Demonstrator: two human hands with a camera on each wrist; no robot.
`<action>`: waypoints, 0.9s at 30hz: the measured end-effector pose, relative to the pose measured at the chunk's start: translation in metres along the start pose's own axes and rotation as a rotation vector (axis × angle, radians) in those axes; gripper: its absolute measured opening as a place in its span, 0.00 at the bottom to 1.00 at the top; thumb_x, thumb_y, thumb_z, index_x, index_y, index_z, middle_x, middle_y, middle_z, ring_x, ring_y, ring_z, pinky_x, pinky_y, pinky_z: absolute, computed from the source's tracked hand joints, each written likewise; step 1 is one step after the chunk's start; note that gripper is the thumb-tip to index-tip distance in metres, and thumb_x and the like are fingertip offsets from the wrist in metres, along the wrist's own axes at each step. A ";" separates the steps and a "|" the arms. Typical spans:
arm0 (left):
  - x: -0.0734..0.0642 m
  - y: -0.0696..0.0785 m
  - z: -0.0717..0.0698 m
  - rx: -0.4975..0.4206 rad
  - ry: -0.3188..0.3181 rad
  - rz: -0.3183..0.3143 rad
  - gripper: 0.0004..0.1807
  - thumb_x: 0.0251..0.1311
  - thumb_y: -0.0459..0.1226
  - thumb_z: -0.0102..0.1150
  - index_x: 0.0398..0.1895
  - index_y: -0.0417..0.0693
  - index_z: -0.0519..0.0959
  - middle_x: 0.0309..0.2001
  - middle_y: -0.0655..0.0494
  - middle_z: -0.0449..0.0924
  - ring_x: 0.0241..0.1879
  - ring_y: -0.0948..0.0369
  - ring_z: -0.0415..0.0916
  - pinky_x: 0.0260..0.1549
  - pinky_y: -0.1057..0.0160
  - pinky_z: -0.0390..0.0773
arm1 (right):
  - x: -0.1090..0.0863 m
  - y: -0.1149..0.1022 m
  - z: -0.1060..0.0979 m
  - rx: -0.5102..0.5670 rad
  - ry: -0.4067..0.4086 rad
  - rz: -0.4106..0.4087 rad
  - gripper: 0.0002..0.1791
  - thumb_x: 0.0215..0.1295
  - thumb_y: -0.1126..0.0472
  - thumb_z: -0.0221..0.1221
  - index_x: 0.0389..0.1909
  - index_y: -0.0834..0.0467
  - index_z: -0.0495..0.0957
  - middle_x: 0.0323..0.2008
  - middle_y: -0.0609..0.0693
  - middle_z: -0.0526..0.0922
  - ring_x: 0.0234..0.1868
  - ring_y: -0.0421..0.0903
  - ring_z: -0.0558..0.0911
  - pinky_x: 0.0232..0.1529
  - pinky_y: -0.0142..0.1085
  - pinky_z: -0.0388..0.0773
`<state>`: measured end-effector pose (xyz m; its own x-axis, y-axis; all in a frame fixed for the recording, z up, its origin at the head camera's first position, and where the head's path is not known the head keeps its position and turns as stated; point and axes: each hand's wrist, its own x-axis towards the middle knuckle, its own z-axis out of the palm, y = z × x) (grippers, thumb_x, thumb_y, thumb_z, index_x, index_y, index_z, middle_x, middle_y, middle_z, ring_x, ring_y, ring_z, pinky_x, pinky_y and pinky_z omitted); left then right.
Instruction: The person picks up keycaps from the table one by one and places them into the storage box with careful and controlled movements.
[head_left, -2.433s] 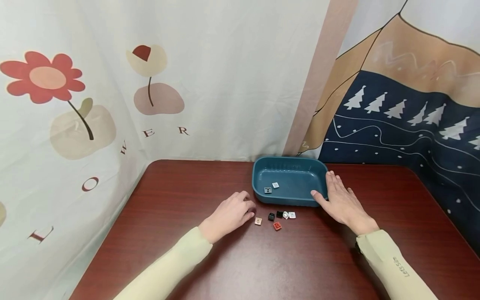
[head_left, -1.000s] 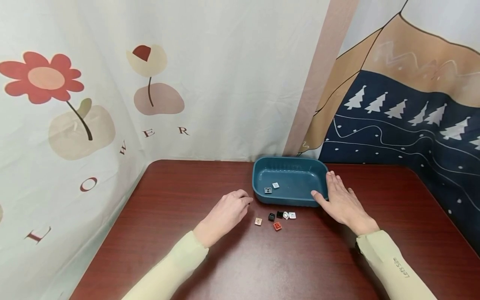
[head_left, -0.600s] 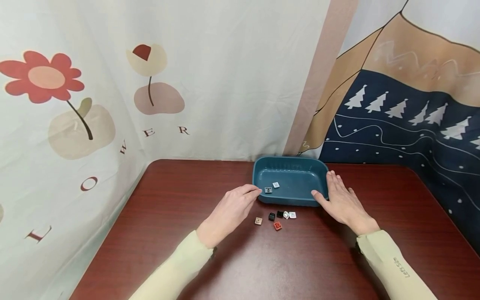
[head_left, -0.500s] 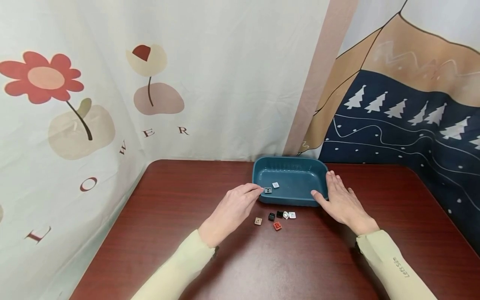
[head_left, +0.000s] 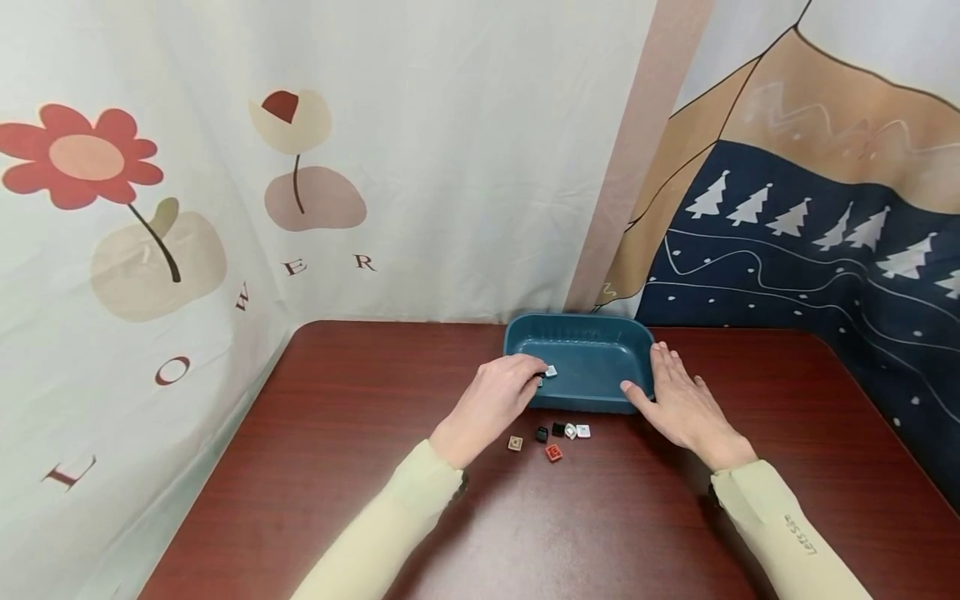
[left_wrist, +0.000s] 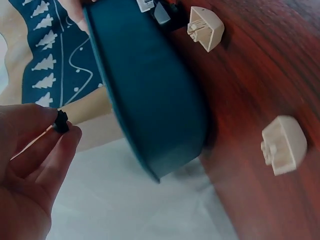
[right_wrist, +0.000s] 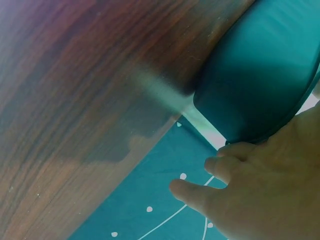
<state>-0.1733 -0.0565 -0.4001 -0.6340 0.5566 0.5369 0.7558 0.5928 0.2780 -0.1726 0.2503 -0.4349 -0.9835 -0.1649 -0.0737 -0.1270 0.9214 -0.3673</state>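
My left hand (head_left: pixel 491 396) reaches over the near left rim of the blue tray (head_left: pixel 585 406). Between thumb and fingertips it pinches a small black keycap (left_wrist: pixel 61 122), clearest in the left wrist view. Inside the tray lie a white keycap (head_left: pixel 552 372) and a grey one (head_left: pixel 539 382) mostly hidden behind my fingers. My right hand (head_left: pixel 686 408) rests against the tray's right side, fingers straight along the outer wall and thumb over the rim. In front of the tray sit a beige keycap (head_left: pixel 515 444), a red keycap (head_left: pixel 553 452), and several black and white ones.
The brown wooden table (head_left: pixel 390 367) carries everything. A printed curtain (head_left: pixel 465 167) hangs right behind its far edge, with the tray close to it. Cream keycaps (left_wrist: pixel 285 145) lie on the table outside the tray in the left wrist view.
My left hand has moved right and forward, from the table beside the beige keycap to over the tray. The right hand, the tray and the keycaps on the table stay put.
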 end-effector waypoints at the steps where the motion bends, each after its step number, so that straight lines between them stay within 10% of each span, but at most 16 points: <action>1: 0.001 -0.001 0.003 -0.008 -0.001 -0.004 0.09 0.65 0.28 0.68 0.47 0.42 0.86 0.47 0.52 0.87 0.49 0.59 0.84 0.50 0.63 0.83 | 0.000 0.000 0.000 0.001 0.000 0.000 0.56 0.77 0.30 0.43 0.81 0.71 0.37 0.81 0.69 0.39 0.80 0.70 0.43 0.71 0.73 0.44; 27: 0.032 -0.010 0.048 0.062 -0.259 -0.199 0.07 0.70 0.35 0.66 0.45 0.45 0.90 0.43 0.55 0.89 0.46 0.60 0.85 0.48 0.64 0.82 | 0.000 -0.001 0.000 0.007 -0.012 0.006 0.58 0.75 0.26 0.41 0.81 0.70 0.37 0.81 0.70 0.38 0.80 0.70 0.43 0.70 0.74 0.44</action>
<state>-0.2091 -0.0165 -0.4234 -0.7949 0.5510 0.2542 0.6065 0.7349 0.3035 -0.1729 0.2494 -0.4342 -0.9827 -0.1635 -0.0866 -0.1201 0.9200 -0.3732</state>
